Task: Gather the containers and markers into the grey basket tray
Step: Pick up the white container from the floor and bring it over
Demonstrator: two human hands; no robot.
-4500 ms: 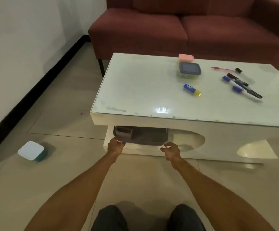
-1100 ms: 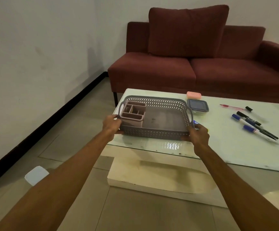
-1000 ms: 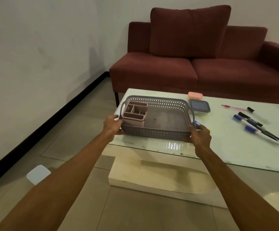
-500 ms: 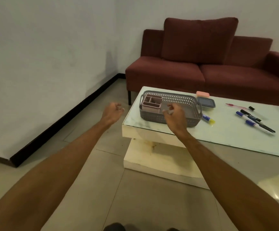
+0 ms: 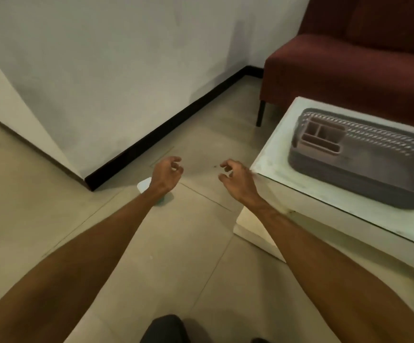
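My left hand (image 5: 166,177) and right hand (image 5: 238,181) hang empty over the floor, fingers loosely curled. The left partly hides a white container (image 5: 144,187) on the floor. Beyond, right, the grey basket (image 5: 349,191) lies on the surface (image 5: 275,167), long axis left to right, with a pink organizer (image 5: 319,142) at its left end.

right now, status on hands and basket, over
Hands empty, fingers loose: left hand, right hand. On table corner, grey basket tray, organiser inside. Behind left wrist, floor container, partly hidden.
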